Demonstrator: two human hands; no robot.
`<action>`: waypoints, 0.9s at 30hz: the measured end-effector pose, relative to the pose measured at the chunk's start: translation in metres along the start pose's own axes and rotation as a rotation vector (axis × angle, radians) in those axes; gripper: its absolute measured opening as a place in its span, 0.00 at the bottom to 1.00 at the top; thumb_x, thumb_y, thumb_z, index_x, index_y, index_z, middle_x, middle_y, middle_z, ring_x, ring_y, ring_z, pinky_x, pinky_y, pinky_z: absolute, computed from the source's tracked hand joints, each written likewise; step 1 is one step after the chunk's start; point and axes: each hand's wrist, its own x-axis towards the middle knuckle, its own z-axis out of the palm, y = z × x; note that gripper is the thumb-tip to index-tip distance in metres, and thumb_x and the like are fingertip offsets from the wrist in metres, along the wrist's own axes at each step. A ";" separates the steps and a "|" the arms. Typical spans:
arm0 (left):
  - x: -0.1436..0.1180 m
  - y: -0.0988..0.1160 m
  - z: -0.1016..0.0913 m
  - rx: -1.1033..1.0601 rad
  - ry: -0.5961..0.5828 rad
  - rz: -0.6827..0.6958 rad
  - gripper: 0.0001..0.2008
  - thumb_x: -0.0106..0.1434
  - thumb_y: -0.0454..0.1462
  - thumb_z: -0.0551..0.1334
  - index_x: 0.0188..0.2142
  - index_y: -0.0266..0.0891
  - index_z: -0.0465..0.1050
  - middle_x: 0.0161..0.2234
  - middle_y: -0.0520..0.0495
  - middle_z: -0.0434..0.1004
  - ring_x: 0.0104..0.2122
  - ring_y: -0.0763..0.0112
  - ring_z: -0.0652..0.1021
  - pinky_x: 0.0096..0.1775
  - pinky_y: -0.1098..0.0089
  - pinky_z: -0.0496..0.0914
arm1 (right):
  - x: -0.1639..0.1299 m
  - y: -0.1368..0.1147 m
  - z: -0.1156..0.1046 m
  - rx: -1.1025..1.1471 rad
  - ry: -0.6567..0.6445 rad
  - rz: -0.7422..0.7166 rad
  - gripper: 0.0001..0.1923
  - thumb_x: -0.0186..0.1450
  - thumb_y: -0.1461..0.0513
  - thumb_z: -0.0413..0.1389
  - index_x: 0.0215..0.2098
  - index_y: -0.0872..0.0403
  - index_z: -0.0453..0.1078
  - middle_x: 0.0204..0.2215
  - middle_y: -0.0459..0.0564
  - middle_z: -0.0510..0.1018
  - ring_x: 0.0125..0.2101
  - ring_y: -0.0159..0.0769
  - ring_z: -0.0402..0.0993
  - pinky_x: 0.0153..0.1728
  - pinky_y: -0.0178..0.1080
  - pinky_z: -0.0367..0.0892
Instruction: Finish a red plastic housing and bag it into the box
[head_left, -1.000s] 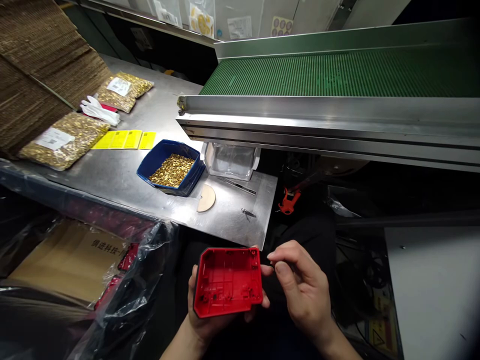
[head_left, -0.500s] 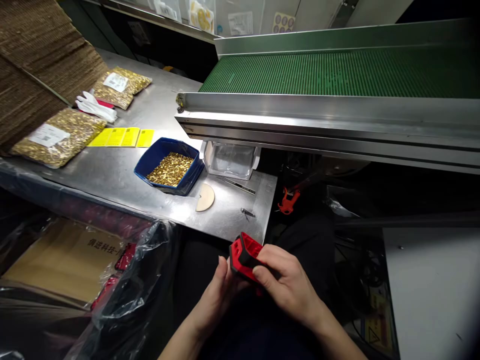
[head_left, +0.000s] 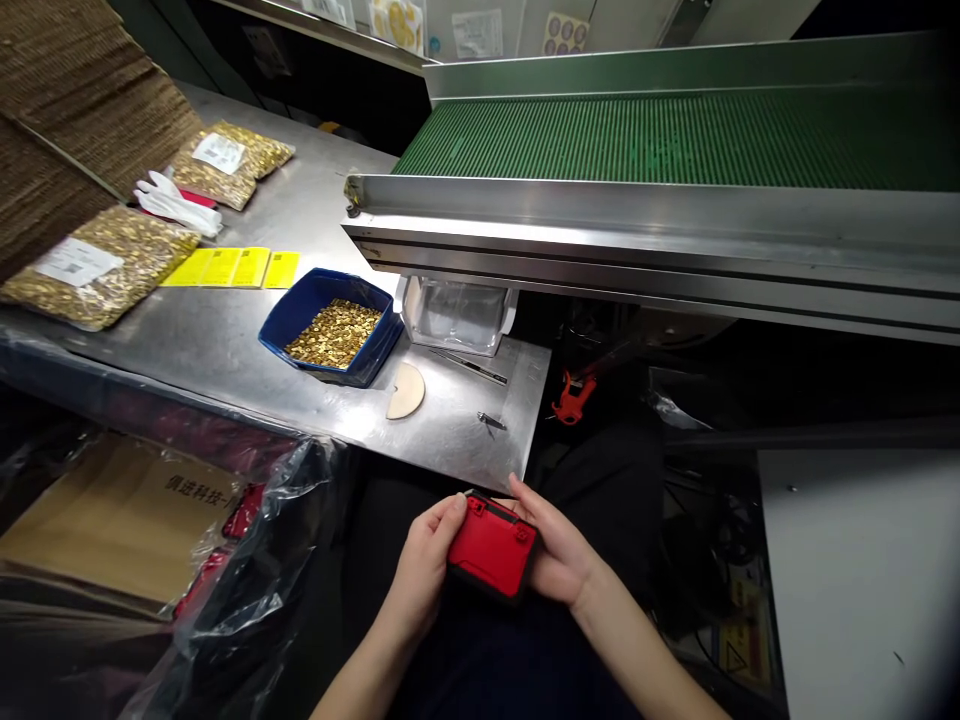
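A red and black plastic case-like part (head_left: 491,548) is held over my lap, its broad red face turned up. My left hand (head_left: 429,560) grips the left side, with the thumb on the upper corner and the other fingers hidden beneath. Against the right side, my right hand (head_left: 559,550) cradles the part, its thumb raised off the face and its fingers partly hidden behind. Just beyond, small nail clippers (head_left: 491,421) lie on the metal table (head_left: 457,445).
A blue bin (head_left: 281,325) of small brass-coloured pieces stands on the table near a clear bin (head_left: 457,318), a wooden half-disc (head_left: 406,391) and a slim metal tool (head_left: 471,367). The green conveyor (head_left: 637,140) runs right. A plastic-lined box (head_left: 112,520) at left holds cardboard and red parts.
The red part has turned so its flat red face shows instead of its hollow side. My right hand has gone from pinching its top to cradling its right side.
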 end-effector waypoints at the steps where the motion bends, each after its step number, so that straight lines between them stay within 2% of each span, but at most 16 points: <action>1: -0.001 -0.002 0.001 -0.033 0.023 -0.004 0.22 0.69 0.51 0.63 0.48 0.34 0.82 0.40 0.40 0.86 0.37 0.59 0.82 0.37 0.68 0.73 | 0.001 0.002 -0.001 0.020 0.008 -0.004 0.28 0.69 0.42 0.58 0.41 0.60 0.79 0.32 0.54 0.84 0.35 0.41 0.81 0.45 0.41 0.73; 5: -0.002 -0.007 0.003 -0.104 0.075 -0.019 0.23 0.68 0.51 0.65 0.47 0.33 0.82 0.41 0.39 0.86 0.39 0.59 0.82 0.35 0.70 0.72 | -0.002 0.009 -0.004 -0.036 0.217 -0.098 0.30 0.70 0.41 0.57 0.45 0.61 0.80 0.34 0.55 0.85 0.37 0.41 0.82 0.44 0.40 0.74; 7: -0.001 -0.007 0.002 -0.106 0.080 -0.031 0.23 0.67 0.51 0.66 0.47 0.32 0.82 0.42 0.38 0.86 0.38 0.60 0.82 0.35 0.70 0.72 | -0.005 0.010 -0.005 -0.119 0.254 -0.158 0.30 0.69 0.41 0.58 0.47 0.60 0.80 0.37 0.55 0.86 0.37 0.40 0.82 0.43 0.39 0.74; 10: -0.001 -0.004 0.000 -0.129 0.088 -0.023 0.24 0.67 0.51 0.66 0.51 0.33 0.81 0.45 0.37 0.86 0.41 0.58 0.83 0.41 0.68 0.74 | -0.012 0.007 -0.007 -0.158 0.159 -0.193 0.26 0.67 0.46 0.64 0.50 0.59 0.79 0.44 0.56 0.85 0.41 0.39 0.82 0.45 0.38 0.73; 14: -0.004 0.005 -0.006 -0.333 0.097 0.055 0.32 0.67 0.53 0.64 0.64 0.39 0.69 0.57 0.37 0.80 0.55 0.52 0.79 0.56 0.60 0.72 | -0.018 0.002 -0.004 -0.061 -0.032 -0.172 0.22 0.64 0.56 0.69 0.53 0.56 0.76 0.50 0.55 0.82 0.45 0.36 0.81 0.49 0.37 0.72; 18: -0.006 -0.003 -0.013 -0.608 -0.005 0.075 0.34 0.69 0.54 0.61 0.71 0.49 0.58 0.65 0.40 0.72 0.60 0.53 0.76 0.60 0.57 0.70 | -0.014 0.011 0.014 0.032 -0.043 -0.217 0.22 0.63 0.57 0.70 0.54 0.51 0.73 0.53 0.52 0.81 0.47 0.36 0.80 0.51 0.37 0.72; 21: -0.004 -0.017 -0.021 -0.779 -0.152 0.100 0.35 0.68 0.58 0.58 0.70 0.52 0.59 0.63 0.41 0.75 0.60 0.53 0.76 0.62 0.54 0.68 | -0.007 0.025 0.026 0.034 -0.064 -0.226 0.25 0.63 0.57 0.69 0.56 0.48 0.70 0.55 0.50 0.79 0.48 0.35 0.79 0.50 0.36 0.72; 23: -0.003 -0.024 -0.027 -0.850 -0.261 0.134 0.37 0.66 0.63 0.56 0.68 0.50 0.63 0.63 0.40 0.75 0.60 0.51 0.76 0.62 0.51 0.68 | -0.003 0.032 0.028 -0.087 -0.057 -0.220 0.25 0.65 0.55 0.67 0.58 0.48 0.67 0.54 0.49 0.79 0.46 0.33 0.79 0.47 0.35 0.73; 24: -0.002 -0.025 -0.032 -0.870 -0.297 0.144 0.37 0.66 0.64 0.55 0.67 0.49 0.66 0.63 0.39 0.75 0.60 0.51 0.76 0.62 0.50 0.67 | -0.001 0.033 0.027 -0.251 -0.038 -0.235 0.25 0.67 0.53 0.65 0.58 0.48 0.66 0.51 0.49 0.80 0.43 0.33 0.80 0.45 0.35 0.73; 27: -0.002 -0.026 -0.048 -0.895 -0.325 0.150 0.37 0.68 0.64 0.50 0.64 0.45 0.71 0.62 0.37 0.76 0.60 0.51 0.76 0.63 0.50 0.67 | 0.006 0.018 0.021 -0.959 0.052 -0.354 0.19 0.74 0.47 0.52 0.52 0.52 0.69 0.39 0.50 0.83 0.36 0.37 0.81 0.38 0.38 0.75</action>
